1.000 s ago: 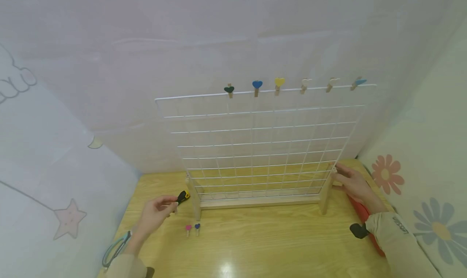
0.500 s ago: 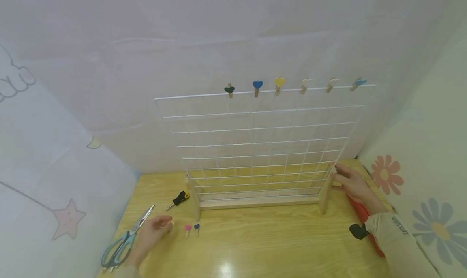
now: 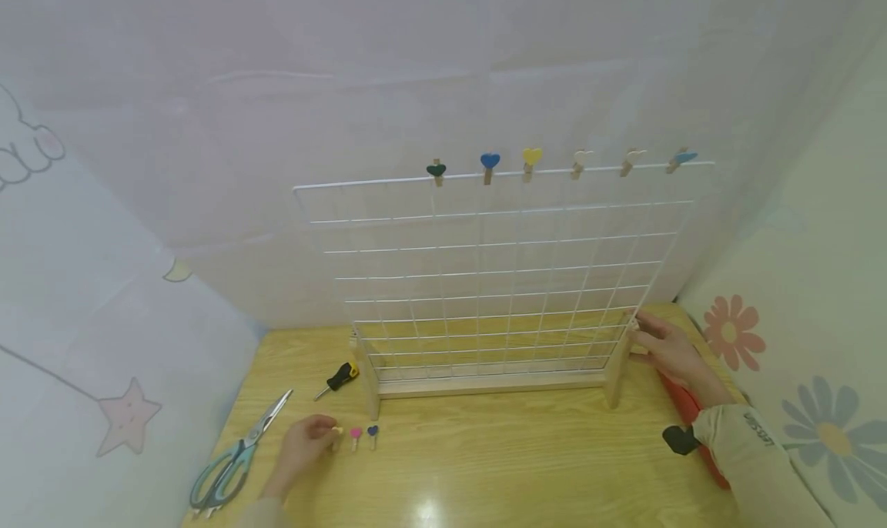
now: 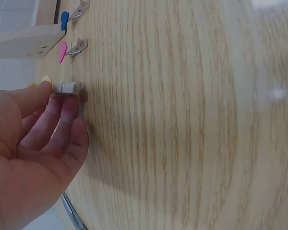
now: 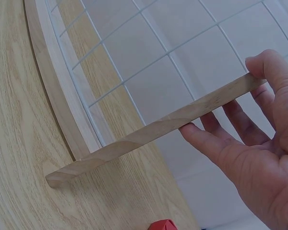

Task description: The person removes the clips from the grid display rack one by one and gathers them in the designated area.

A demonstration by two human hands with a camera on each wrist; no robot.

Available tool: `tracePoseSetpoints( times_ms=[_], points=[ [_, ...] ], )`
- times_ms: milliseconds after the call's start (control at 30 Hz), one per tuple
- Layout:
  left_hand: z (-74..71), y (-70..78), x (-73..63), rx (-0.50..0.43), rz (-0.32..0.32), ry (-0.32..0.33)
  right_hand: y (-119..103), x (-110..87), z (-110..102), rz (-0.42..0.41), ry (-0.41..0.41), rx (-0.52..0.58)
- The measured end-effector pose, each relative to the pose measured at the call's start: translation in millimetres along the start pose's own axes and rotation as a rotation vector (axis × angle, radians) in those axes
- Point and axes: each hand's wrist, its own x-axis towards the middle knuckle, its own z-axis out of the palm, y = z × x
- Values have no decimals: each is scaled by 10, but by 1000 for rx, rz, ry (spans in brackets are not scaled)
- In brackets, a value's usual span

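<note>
My left hand (image 3: 305,447) pinches a small wooden clothespin (image 4: 65,88) with a pale yellow heart, low at the table. Beside it, in a row to the right, lie a pink-heart clothespin (image 3: 356,436) and a dark-blue-heart clothespin (image 3: 373,432). At the other side, my right hand (image 3: 668,351) grips the upper end of the wooden side post (image 5: 134,136), thumb on one face and fingers on the other. That post belongs to a stand carrying a white wire grid (image 3: 513,270). Several heart clothespins, among them a yellow one (image 3: 531,157), are clipped along the grid's top wire.
Scissors (image 3: 239,459) with blue-grey handles lie left of my left hand. A black and yellow screwdriver (image 3: 341,376) rests by the stand's left post (image 3: 367,378). Something red (image 3: 682,397) lies under my right forearm. Fabric walls (image 3: 416,74) enclose the table's back and sides.
My left hand has come away from the screwdriver toward me, then slid slightly right to the row of clothespins, uncovering the scissors. My right hand has stayed on the post.
</note>
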Motion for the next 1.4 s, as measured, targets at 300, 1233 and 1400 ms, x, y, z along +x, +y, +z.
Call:
tracePoseSetpoints(
  times_ms=[300,1233,1400],
  points=[
    [78,-8,40,125,50,12,-5,-10,11,-9,-4,-7],
    [57,-77,24,164,26,25,-71,-34,29,34,11,-78],
    [42,-87,-1,167,43,39,-69,-33,28,36,13,-75]
  ],
)
